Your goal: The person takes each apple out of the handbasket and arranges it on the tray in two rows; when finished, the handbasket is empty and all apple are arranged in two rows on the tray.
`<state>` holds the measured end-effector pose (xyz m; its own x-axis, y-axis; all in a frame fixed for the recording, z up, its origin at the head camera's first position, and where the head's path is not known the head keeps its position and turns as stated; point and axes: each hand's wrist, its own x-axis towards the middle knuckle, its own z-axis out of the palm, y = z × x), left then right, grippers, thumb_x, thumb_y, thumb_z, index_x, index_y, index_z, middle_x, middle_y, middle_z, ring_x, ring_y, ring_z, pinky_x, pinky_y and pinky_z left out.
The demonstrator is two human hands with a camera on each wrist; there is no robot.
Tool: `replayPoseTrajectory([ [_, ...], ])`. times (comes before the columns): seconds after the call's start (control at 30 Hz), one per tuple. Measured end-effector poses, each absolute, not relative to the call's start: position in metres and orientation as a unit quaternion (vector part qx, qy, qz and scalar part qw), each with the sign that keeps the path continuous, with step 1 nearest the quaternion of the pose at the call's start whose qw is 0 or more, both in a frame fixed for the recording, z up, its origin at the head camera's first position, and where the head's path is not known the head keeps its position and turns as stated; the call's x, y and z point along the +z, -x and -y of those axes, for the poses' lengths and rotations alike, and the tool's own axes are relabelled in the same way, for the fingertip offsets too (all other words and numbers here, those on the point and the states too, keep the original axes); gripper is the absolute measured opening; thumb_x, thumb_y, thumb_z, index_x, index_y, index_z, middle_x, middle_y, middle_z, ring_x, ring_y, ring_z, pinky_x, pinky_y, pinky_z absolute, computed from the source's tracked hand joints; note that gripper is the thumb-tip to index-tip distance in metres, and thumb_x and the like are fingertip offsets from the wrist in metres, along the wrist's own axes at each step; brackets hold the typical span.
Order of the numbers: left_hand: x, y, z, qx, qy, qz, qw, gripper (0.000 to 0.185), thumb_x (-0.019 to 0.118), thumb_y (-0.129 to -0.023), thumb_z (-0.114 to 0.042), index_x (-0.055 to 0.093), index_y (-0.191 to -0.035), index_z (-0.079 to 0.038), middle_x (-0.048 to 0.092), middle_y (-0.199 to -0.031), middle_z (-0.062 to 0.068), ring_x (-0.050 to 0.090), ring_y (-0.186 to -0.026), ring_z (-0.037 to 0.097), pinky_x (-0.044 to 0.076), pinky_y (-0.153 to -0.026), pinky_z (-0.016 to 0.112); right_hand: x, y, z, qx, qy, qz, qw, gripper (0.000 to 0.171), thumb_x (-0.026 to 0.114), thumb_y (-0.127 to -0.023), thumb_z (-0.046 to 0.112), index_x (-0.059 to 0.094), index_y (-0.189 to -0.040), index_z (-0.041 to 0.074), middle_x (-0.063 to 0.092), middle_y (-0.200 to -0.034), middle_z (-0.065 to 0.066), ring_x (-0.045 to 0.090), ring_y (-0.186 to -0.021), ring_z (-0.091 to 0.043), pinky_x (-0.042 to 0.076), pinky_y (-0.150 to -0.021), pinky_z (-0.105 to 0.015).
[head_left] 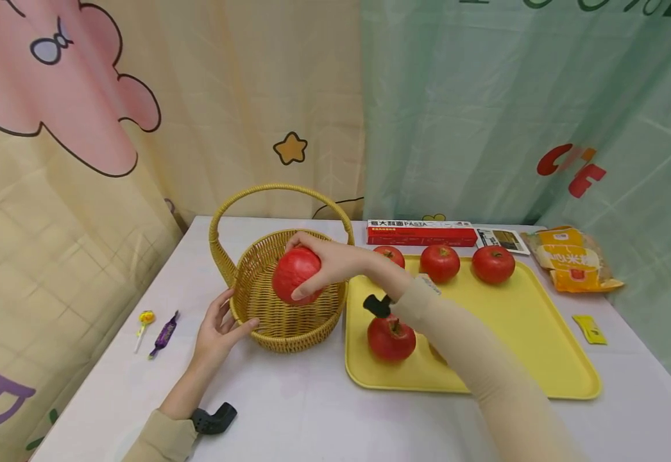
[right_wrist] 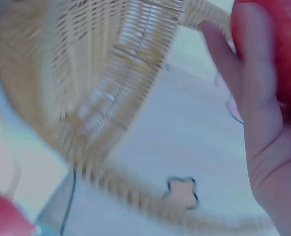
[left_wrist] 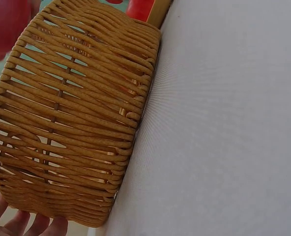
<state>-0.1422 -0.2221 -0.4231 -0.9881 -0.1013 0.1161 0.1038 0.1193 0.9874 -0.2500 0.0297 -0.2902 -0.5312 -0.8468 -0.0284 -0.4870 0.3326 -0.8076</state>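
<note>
Our left hand (head_left: 220, 324) rests with relaxed fingers against the left wall of the wicker basket (head_left: 266, 321) near the surface's left edge. Our right hand (head_left: 326, 263) grips a pomegranate (head_left: 294, 274) directly above its opening.

Red pomegranate (head_left: 295, 274), round and glossy, held in the right hand (head_left: 335, 263) over the open mouth of the basket. Woven yellow wicker basket (head_left: 280, 321) (arched handle upright), standing on the white worktop (head_left: 312, 410), steadied at its near-left wall by the left hand (head_left: 217, 330).
</note>
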Motion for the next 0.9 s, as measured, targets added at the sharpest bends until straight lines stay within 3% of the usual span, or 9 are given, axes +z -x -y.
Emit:
replayPoseTrajectory([
  [0.17, -0.425, 0.143, 0.222, -0.667, 0.007, 0.741, 0.077, 0.078, 0.069, -0.083, -0.002, 0.024, -0.146, -0.005, 0.016, -0.152, 0.012, 0.027, -0.134, 0.040, 0.044, -0.088, 0.012, -0.276, 0.229, -0.104, -0.417, 0.438, -0.775, 0.183, 0.067, 0.080, -0.072, 0.022, 0.037, -0.123, 0.022, 0.048, -0.122, -0.001, 0.051, -0.109, -0.022, 0.052, -0.085, -0.036],
  [0.3, -0.424, 0.142, 0.222, -0.665, 0.004, 0.743, 0.076, 0.078, 0.069, -0.083, -0.002, 0.023, -0.146, -0.006, 0.015, -0.153, 0.012, 0.027, -0.134, 0.040, 0.044, -0.087, 0.011, -0.269, 0.215, -0.172, -0.451, 0.421, -0.777, 0.124, 0.072, 0.080, -0.071, 0.010, 0.033, -0.126, 0.015, 0.044, -0.128, -0.004, 0.049, -0.112, -0.024, 0.053, -0.085, -0.038],
  [0.53, -0.424, 0.143, 0.223, -0.663, 0.000, 0.745, 0.075, 0.079, 0.069, -0.084, -0.003, 0.023, -0.147, -0.007, 0.013, -0.154, 0.010, 0.024, -0.136, 0.037, 0.042, -0.088, 0.010, -0.282, 0.191, -0.282, -0.481, 0.306, -0.821, -0.008, 0.080, 0.073, -0.070, -0.014, 0.027, -0.130, 0.013, 0.041, -0.123, -0.002, 0.048, -0.105, -0.014, 0.057, -0.070, -0.027],
  [0.7, -0.424, 0.143, 0.224, -0.666, -0.002, 0.742, 0.079, 0.078, 0.069, -0.083, -0.001, 0.024, -0.146, -0.006, 0.015, -0.153, 0.011, 0.025, -0.135, 0.038, 0.043, -0.087, 0.010, -0.321, 0.180, -0.338, -0.447, 0.180, -0.875, -0.053, 0.078, 0.076, -0.073, -0.004, 0.028, -0.129, 0.022, 0.037, -0.122, 0.004, 0.041, -0.103, -0.008, 0.055, -0.065, -0.021],
  [0.83, -0.423, 0.143, 0.223, -0.669, -0.002, 0.740, 0.077, 0.078, 0.069, -0.083, -0.001, 0.023, -0.147, -0.006, 0.015, -0.153, 0.012, 0.027, -0.134, 0.040, 0.044, -0.086, 0.010, -0.356, 0.172, -0.368, -0.415, 0.113, -0.901, -0.051, 0.076, 0.079, -0.075, 0.008, 0.026, -0.128, 0.018, 0.035, -0.124, -0.009, 0.037, -0.101, -0.012, 0.054, -0.064, -0.021],
  [0.9, -0.423, 0.143, 0.223, -0.669, -0.003, 0.740, 0.074, 0.078, 0.069, -0.084, -0.002, 0.023, -0.147, -0.006, 0.014, -0.153, 0.012, 0.026, -0.134, 0.040, 0.044, -0.086, 0.010, -0.370, 0.166, -0.378, -0.404, 0.096, -0.909, -0.038, 0.075, 0.079, -0.075, 0.012, 0.025, -0.128, 0.011, 0.035, -0.125, -0.017, 0.038, -0.104, -0.021, 0.054, -0.065, -0.021],
])
